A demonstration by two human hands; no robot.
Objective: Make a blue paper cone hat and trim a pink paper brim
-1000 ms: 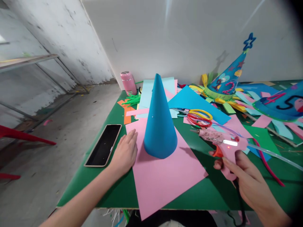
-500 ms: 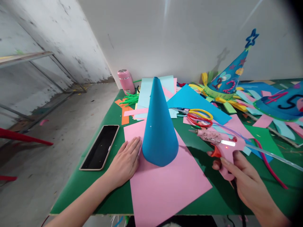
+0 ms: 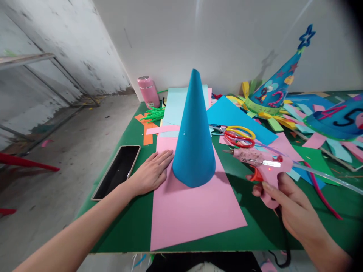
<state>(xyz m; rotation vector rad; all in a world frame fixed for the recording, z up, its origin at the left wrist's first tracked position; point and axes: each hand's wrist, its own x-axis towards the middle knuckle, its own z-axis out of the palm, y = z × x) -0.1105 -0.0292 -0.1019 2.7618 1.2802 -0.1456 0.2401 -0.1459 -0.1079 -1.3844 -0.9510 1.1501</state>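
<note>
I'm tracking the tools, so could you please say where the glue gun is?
In the head view, the glue gun is on the right, held in the right hand, on the near side of the scissors.

Cone (image 3: 194, 136) on sheet (image 3: 198, 219) (phone (image 3: 117, 170) left).

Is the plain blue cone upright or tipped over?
Upright: the blue cone stands wide end down on the pink paper sheet, narrow tip pointing up.

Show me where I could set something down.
Bare green tabletop shows between the left forearm and the pink sheet, and between that sheet and the right hand. The sheet's near part, before the blue cone, is bare too. Crowded: the back right, with scissors, paper strips and hats.
</note>
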